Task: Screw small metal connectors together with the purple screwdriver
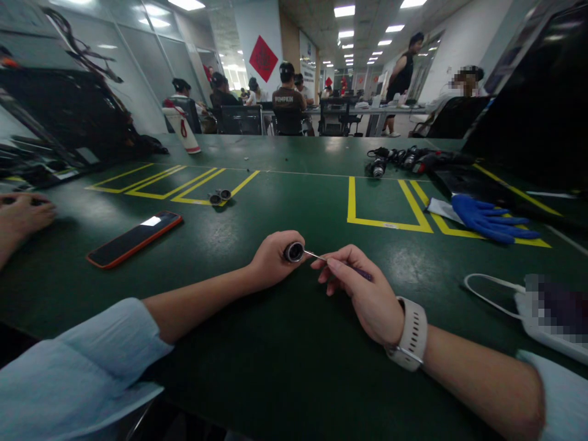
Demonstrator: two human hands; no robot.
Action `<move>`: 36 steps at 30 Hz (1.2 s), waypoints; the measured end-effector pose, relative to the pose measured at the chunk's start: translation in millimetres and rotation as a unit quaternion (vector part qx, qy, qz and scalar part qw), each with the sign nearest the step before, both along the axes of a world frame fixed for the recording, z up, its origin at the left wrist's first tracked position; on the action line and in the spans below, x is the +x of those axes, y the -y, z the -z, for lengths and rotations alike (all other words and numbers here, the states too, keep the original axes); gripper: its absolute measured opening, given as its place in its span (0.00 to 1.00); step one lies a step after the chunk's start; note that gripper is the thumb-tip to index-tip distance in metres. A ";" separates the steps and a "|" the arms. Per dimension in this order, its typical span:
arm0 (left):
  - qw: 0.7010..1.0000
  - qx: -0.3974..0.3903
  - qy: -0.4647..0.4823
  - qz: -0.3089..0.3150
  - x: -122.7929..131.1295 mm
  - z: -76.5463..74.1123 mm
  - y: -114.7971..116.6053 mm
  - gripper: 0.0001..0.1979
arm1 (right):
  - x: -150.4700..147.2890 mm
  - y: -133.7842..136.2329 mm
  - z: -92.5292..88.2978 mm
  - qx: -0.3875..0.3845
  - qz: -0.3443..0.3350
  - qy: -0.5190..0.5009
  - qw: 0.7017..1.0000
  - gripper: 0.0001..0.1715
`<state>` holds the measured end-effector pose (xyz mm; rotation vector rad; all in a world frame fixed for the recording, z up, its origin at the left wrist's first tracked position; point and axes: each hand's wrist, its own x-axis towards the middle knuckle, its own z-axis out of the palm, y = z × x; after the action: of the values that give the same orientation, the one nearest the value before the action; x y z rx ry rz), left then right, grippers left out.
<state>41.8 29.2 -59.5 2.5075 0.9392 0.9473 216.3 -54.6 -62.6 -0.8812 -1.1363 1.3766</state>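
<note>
My left hand (274, 260) is wrapped round a dark cylindrical part with a metallic ring at its round end, perhaps a connector (294, 252). That end faces me. In my right hand (356, 278) is a slim screwdriver (362, 272), pinched between thumb and fingers, with a dark purplish handle and a thin metal shaft. The shaft points left and its tip is at the part's rim; whether it touches is too small to tell. Both hands are just above the green table (257, 349). Two small round metal parts (220, 196) sit together farther back on the left.
An orange-edged phone (135, 239) lies left, near another person's hand (25, 214). On the right are a blue glove (491, 217), a white device with a looped strap (546, 318) and black cabled parts (404, 159). A white cup (184, 130) stands at the back.
</note>
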 end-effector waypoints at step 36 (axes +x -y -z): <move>0.993 -0.055 0.097 -0.030 5.3 1.8 4.5 0.12 | -5.6 9.5 -4.9 0.216 0.048 0.232 0.947 0.06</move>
<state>47.1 24.7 -61.3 2.2616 0.9810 1.1036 210.7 -64.1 -57.7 -0.9414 -1.6533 0.8034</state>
